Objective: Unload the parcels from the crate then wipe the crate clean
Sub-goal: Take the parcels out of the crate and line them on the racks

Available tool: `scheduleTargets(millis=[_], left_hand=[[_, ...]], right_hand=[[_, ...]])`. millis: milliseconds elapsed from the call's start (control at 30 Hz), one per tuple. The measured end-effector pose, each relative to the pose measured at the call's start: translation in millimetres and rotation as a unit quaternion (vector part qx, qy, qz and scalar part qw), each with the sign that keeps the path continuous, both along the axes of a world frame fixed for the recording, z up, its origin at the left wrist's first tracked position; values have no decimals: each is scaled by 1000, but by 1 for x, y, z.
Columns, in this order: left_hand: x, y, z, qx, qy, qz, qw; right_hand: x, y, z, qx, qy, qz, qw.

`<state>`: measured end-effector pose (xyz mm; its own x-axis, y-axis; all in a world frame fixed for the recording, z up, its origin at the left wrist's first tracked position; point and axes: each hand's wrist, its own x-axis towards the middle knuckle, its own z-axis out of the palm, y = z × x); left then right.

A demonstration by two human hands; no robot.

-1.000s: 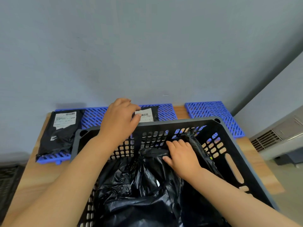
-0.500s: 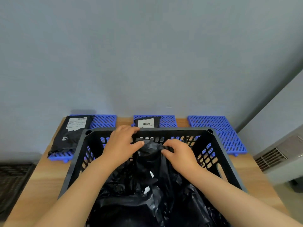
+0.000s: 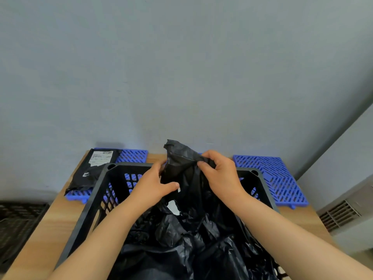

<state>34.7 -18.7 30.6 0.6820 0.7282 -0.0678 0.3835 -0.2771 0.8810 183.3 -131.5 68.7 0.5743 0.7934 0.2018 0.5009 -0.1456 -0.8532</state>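
Left hand point(image 3: 153, 186) and right hand point(image 3: 222, 174) tight around black parcel point(image 3: 181, 158); crate point(image 3: 96, 199) beneath

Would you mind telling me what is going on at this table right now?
A person is unloading a black crate on a wooden table. The left hand and right hand both grip a black plastic parcel, held up above the crate's far rim. More black bags lie inside the crate. A labelled parcel already rests on the left blue mat behind it.
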Motion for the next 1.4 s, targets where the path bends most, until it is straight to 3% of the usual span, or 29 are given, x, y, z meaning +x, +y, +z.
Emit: scheduleTargets(millis=[433,633,833,1000,1167,1400], left_hand=[[12,-18,5,-140,-90,59,984],[19,-19,24,-122,-154,119,973],[28,-21,32,-75,-173,189,964],[36,-41,39,-51,-186,143,971],[37,-52,41,-102,-221,83,966],[29,-62,32,-104,-176,27,979]], right_hand=[[9,-4,14,108,81,-57,989],[18,-12,7,75,74,-129,986],[-13,-25,-6,25,34,-1,999],[-26,-24,-14,25,61,15,998],[-21,-26,-15,59,128,-4,990],[-18,-27,-21,60,213,-42,974]])
